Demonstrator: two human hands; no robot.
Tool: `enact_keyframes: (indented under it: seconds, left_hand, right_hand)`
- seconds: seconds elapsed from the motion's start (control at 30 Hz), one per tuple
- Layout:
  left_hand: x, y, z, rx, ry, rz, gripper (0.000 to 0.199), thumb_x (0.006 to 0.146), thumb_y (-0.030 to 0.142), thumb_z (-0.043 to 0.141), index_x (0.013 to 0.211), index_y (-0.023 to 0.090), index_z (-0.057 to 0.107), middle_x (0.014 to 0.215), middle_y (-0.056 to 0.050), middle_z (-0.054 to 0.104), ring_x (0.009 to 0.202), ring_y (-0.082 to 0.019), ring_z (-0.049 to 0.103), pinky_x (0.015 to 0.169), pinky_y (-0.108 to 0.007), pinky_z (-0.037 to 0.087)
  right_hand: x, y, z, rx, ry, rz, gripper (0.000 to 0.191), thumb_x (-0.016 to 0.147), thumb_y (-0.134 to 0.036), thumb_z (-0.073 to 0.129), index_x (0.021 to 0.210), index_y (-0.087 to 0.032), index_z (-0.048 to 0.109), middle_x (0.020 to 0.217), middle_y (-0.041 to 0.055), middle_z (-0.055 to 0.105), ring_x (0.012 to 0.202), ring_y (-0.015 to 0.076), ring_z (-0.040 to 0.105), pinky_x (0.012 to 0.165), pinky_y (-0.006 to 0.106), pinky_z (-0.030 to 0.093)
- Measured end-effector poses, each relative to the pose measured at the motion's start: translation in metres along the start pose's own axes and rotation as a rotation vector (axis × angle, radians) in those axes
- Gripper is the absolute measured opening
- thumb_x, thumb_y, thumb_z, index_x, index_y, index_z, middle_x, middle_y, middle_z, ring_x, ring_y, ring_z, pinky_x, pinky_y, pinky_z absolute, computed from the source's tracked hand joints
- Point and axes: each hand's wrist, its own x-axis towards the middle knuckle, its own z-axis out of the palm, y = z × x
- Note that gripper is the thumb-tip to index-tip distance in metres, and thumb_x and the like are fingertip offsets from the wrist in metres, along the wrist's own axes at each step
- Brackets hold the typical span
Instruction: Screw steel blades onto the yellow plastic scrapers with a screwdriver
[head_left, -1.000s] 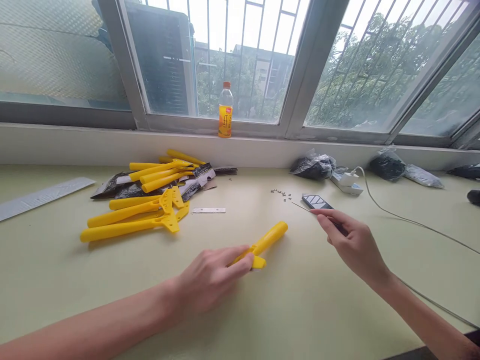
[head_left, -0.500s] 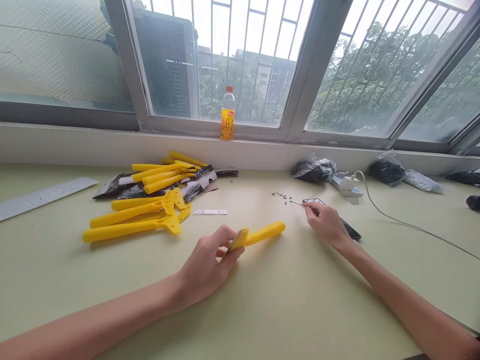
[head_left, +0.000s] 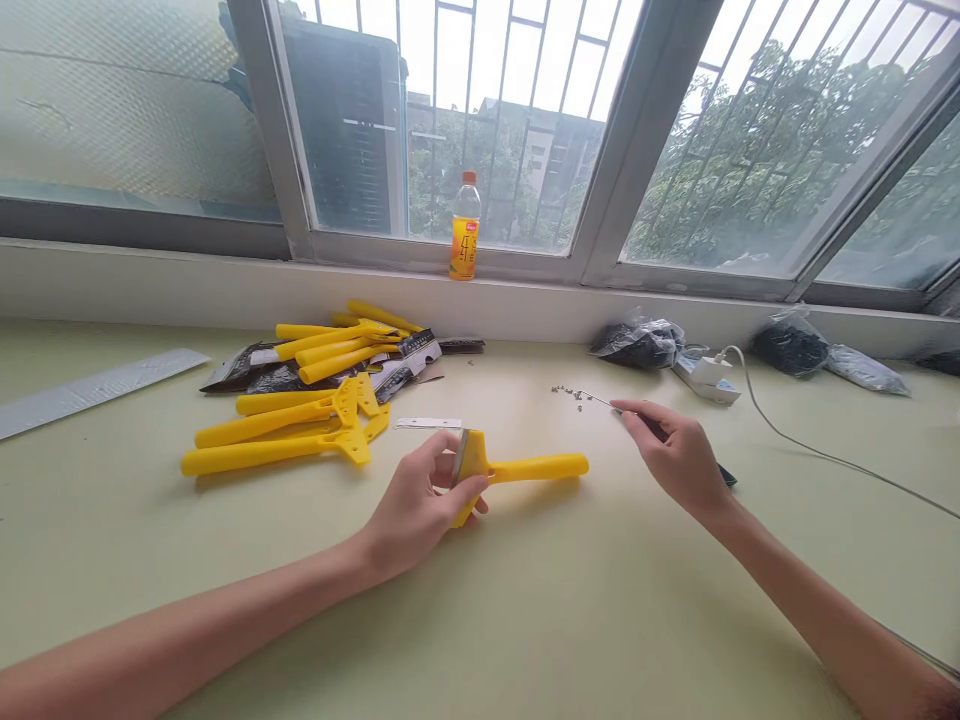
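My left hand (head_left: pixel 424 495) is closed on the head of a yellow scraper (head_left: pixel 536 468), whose handle points right. A metal blade lies along the left edge of that head. My right hand (head_left: pixel 675 450) grips a thin screwdriver (head_left: pixel 598 400) with a metal shaft. Its tip is at a scatter of small screws (head_left: pixel 568 392) on the table. Beyond my left hand lies a flat white strip (head_left: pixel 429 423). Several other yellow scrapers (head_left: pixel 262 455) rest to the left, their heads toward the middle.
More yellow handles lie on black packaging (head_left: pixel 247 372) at the back left. A long metal strip (head_left: pixel 105 388) is at far left. Bagged black items (head_left: pixel 641 342) and a power strip with a charger (head_left: pixel 709 378) and cable stand back right. A bottle (head_left: pixel 464 235) is on the sill.
The scraper in my left hand has turned, showing more of its head's flat face. My right hand has lifted slightly, its screwdriver tip now at the back of the screws. The view has shifted slightly.
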Motion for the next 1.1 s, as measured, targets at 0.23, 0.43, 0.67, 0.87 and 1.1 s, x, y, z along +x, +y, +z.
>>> enact_keyframes:
  seconds: [0.23, 0.43, 0.67, 0.87, 1.1]
  left_hand:
    - [0.013, -0.001, -0.009, -0.216, -0.048, -0.221, 0.041, 0.08, 0.038, 0.081, 0.101, 0.018, 0.051, 0.1, -0.013, 0.075, 0.071, -0.025, 0.075, 0.066, -0.044, 0.065]
    - [0.012, -0.001, -0.01, -0.247, -0.089, -0.207, 0.043, 0.078, 0.038, 0.082, 0.099, 0.017, 0.052, 0.1, -0.014, 0.075, 0.066, -0.022, 0.074, 0.063, -0.041, 0.064]
    - [0.012, -0.003, -0.009, -0.275, -0.092, -0.179, 0.045, 0.077, 0.039, 0.084, 0.1, 0.017, 0.052, 0.093, -0.011, 0.074, 0.063, -0.021, 0.073, 0.06, -0.04, 0.064]
    - [0.011, 0.001, -0.008, -0.275, -0.093, -0.19, 0.047, 0.075, 0.039, 0.085, 0.099, 0.017, 0.052, 0.081, -0.008, 0.074, 0.059, -0.021, 0.072, 0.058, -0.037, 0.063]
    - [0.011, 0.001, -0.009, -0.262, -0.096, -0.186, 0.047, 0.076, 0.041, 0.084, 0.1, 0.017, 0.051, 0.078, -0.008, 0.074, 0.057, -0.02, 0.071, 0.057, -0.037, 0.062]
  right_hand:
    - [-0.057, -0.075, -0.006, 0.418, -0.326, 0.045, 0.036, 0.092, -0.047, 0.063, 0.115, -0.023, 0.075, 0.07, 0.0005, 0.054, 0.057, 0.013, 0.039, 0.052, 0.027, 0.032]
    - [-0.064, -0.093, 0.011, 0.415, -0.427, -0.012, 0.033, 0.095, -0.046, 0.061, 0.113, -0.023, 0.076, 0.077, 0.0026, 0.063, 0.063, 0.0133, 0.047, 0.053, 0.025, 0.035]
    - [-0.067, -0.089, 0.022, 0.398, -0.446, -0.059, 0.033, 0.094, -0.045, 0.06, 0.112, -0.022, 0.077, 0.078, 0.0027, 0.068, 0.059, 0.0122, 0.047, 0.048, 0.023, 0.035]
    - [-0.069, -0.087, 0.023, 0.392, -0.438, -0.088, 0.034, 0.094, -0.044, 0.061, 0.112, -0.022, 0.077, 0.077, 0.003, 0.069, 0.058, 0.013, 0.05, 0.047, 0.023, 0.036]
    - [-0.07, -0.083, 0.026, 0.362, -0.43, -0.115, 0.034, 0.097, -0.043, 0.058, 0.116, -0.021, 0.076, 0.078, 0.0032, 0.07, 0.058, 0.0128, 0.05, 0.047, 0.023, 0.038]
